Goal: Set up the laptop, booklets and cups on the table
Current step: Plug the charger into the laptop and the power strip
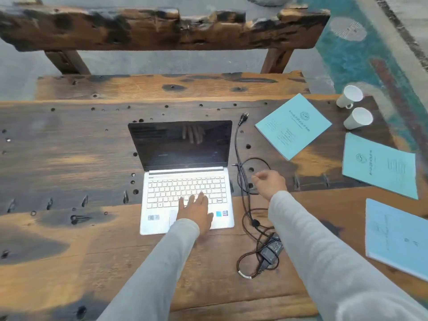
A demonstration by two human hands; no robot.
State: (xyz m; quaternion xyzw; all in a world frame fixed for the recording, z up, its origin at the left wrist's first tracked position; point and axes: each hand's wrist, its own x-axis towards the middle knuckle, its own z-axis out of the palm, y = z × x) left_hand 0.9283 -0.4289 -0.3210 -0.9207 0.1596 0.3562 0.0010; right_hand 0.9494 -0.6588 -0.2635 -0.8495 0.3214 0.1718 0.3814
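A white laptop stands open in the middle of the wooden table, its screen dark. My left hand lies flat on its keyboard and palm rest, fingers spread. My right hand hovers to the right of the laptop, over the black charger cable, fingers loosely curled and holding nothing. Three light blue booklets lie at the right: one far, one middle, one near. Two white paper cups stand at the far right corner.
The charger's power brick and coiled cable lie near the laptop's front right corner; its plug points away. A rough wooden bench stands beyond the table. A teal patterned rug covers the floor at the right.
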